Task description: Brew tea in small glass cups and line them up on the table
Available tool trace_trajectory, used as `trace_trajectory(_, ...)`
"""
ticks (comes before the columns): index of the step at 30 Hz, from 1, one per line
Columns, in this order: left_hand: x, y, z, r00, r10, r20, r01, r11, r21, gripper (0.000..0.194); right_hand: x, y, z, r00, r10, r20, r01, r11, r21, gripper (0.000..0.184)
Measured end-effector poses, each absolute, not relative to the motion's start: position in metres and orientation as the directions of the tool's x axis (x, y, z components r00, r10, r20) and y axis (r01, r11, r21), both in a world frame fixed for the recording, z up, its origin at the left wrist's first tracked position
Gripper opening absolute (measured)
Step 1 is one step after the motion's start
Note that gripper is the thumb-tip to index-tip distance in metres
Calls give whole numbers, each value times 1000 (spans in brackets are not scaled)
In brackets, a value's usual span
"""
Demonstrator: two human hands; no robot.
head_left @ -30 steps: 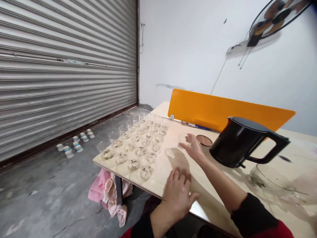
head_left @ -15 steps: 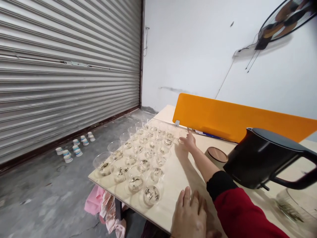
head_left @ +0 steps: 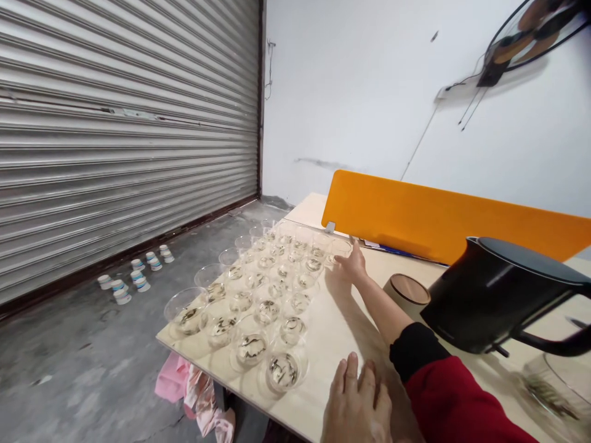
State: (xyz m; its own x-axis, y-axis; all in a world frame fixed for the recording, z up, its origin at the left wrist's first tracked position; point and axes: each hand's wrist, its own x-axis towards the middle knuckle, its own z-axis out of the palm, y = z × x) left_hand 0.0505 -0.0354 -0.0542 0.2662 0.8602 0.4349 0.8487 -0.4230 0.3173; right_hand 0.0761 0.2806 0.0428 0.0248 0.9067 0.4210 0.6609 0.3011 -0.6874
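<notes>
My right hand [head_left: 354, 266], in a red sleeve with a black cuff, reaches over the table. Its thumb and fingers are around a clear plastic cup [head_left: 341, 247] at the far end. My left hand [head_left: 357, 403] lies palm down on the tabletop near the front edge, fingers stretched out, holding nothing. To the left, rows of clear plastic cups [head_left: 282, 371] stand close together, with dark leaf-like bits in their bottoms. The cup at my right hand stands just right of these rows; its contents are hard to make out.
Right of my forearm are a round container with a brown lid [head_left: 409, 289], a black kettle [head_left: 498, 295] and a glass bowl [head_left: 554, 394] with greenish leaves. An orange divider [head_left: 438, 218] stands along the back. Several paper cups [head_left: 122, 295] and pink cloth [head_left: 173, 378] are beyond the table.
The view has shifted slightly. My right hand stays by the same far cup, whose rim now shows more clearly between thumb and fingers. My left hand still rests on the table.
</notes>
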Motion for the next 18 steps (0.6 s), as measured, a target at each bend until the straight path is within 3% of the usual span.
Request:
trace_trajectory(3, 43, -41, -41, 290, 864, 412, 822, -445, 355, 66, 78, 238, 45, 53, 910, 411, 668, 274, -692, 94)
trace_trajectory(8, 34, -46, -28, 295, 886, 359, 811, -431, 397, 80, 124, 125, 41, -245, 863, 441, 607, 491, -625, 90)
trace_trajectory(14, 30, -52, -23, 313, 869, 384, 831, -446, 332, 66, 233, -9, 67, -60, 890, 452, 726, 350, -592, 70)
trace_trajectory(18, 31, -55, -25, 300, 852, 428, 860, -436, 265, 62, 327, -62, 105, 185, 809, 558, 841, 163, -516, 46)
